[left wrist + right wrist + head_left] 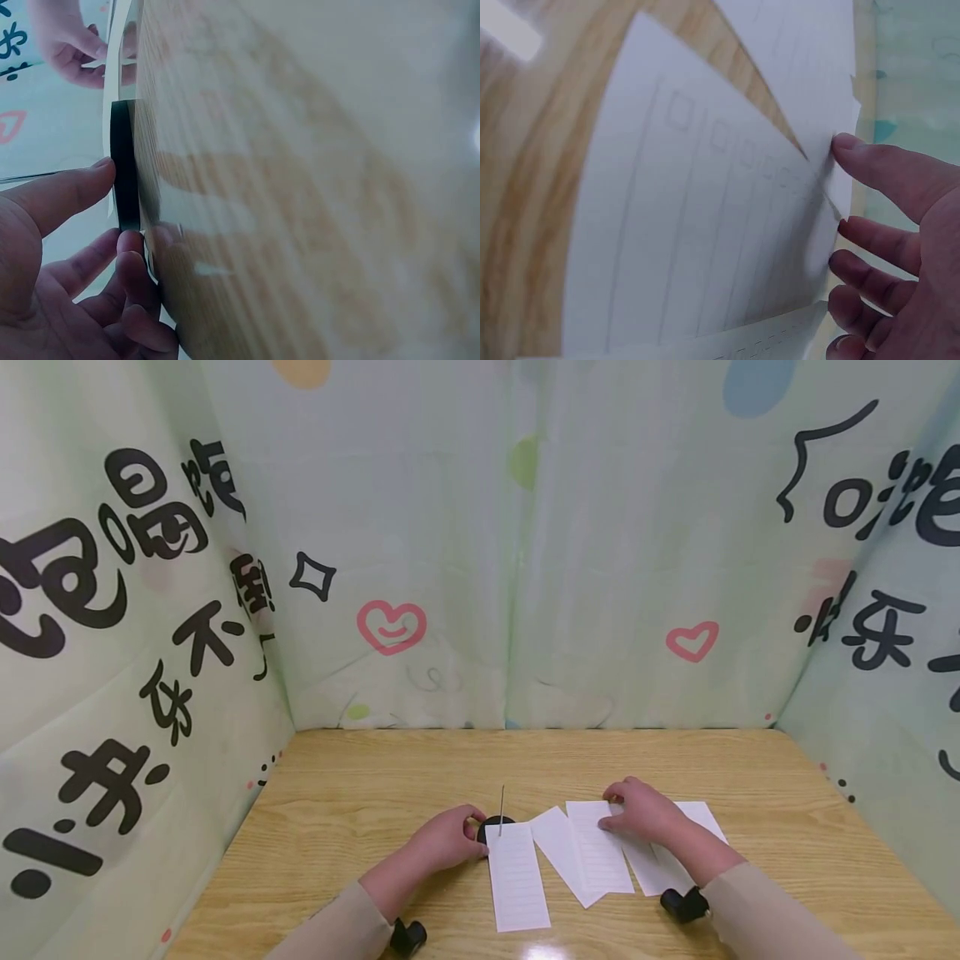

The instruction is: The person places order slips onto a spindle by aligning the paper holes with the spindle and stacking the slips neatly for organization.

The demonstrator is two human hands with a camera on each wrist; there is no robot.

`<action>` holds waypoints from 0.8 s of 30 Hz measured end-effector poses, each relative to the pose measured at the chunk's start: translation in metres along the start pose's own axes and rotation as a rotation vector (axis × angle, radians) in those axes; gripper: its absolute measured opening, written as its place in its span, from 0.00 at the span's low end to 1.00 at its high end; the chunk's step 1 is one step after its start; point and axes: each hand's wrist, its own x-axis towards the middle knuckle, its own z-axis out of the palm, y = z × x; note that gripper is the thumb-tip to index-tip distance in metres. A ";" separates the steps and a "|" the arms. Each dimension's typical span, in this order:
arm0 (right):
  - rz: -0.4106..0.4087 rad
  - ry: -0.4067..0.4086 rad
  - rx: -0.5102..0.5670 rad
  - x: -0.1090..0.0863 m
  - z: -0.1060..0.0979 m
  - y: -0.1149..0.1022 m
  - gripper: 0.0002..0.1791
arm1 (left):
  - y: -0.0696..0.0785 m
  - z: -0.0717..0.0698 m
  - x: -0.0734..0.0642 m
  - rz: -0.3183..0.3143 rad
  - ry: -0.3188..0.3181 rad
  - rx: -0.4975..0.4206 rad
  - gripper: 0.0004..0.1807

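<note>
A paper spike with a round black base (124, 165) and a thin upright needle (502, 802) stands on the table. My left hand (452, 838) holds the base at its left edge, thumb and fingers around the rim. A lined white slip (519, 881) covers part of the base, and the needle rises through its top end. My right hand (643, 812) is over other paper slips further right. Its fingertips touch the upper part of a lined slip (600, 852), thumb and index finger apart. Small printed squares show on a slip (697, 195) in the right wrist view.
A tilted slip (558, 852) lies partly under the lined one. More slips (701, 814) lie beneath and beyond my right forearm. The wooden table (360, 777) is bordered by printed curtains (450, 527) at the back and both sides.
</note>
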 end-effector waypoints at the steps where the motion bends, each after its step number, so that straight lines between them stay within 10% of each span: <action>1: 0.002 0.000 -0.004 0.001 0.000 0.000 0.25 | 0.000 0.000 0.000 -0.002 0.000 -0.003 0.24; 24: -0.024 0.046 0.124 0.000 0.008 -0.009 0.22 | 0.000 -0.001 -0.003 0.008 0.000 0.004 0.25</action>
